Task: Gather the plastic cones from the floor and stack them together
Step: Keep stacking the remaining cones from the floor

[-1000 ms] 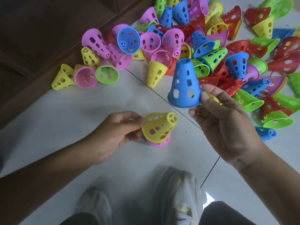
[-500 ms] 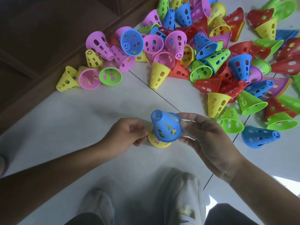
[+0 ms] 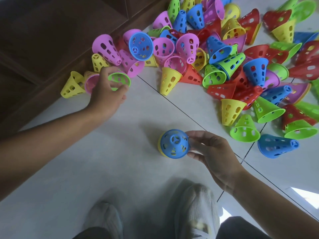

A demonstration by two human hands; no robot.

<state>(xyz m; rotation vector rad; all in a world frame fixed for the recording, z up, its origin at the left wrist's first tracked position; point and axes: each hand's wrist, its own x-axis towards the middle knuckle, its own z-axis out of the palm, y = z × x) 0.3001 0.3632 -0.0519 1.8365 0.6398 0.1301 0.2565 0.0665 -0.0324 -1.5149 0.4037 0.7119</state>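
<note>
Cones lie scattered over the floor (image 3: 120, 169), thin perforated plastic that I judge light, a little springy and apt to skid on tile. My right hand (image 3: 210, 157) pinches the blue cone (image 3: 174, 144) capping my small stack, which stands in front of my feet; its fingers rest on the rim. My left hand (image 3: 107, 94) curls round a green cone (image 3: 119, 80) by the shelf (image 3: 43, 40), fingers at its wide rim. The rim seems the stiffest place to take hold.
</note>
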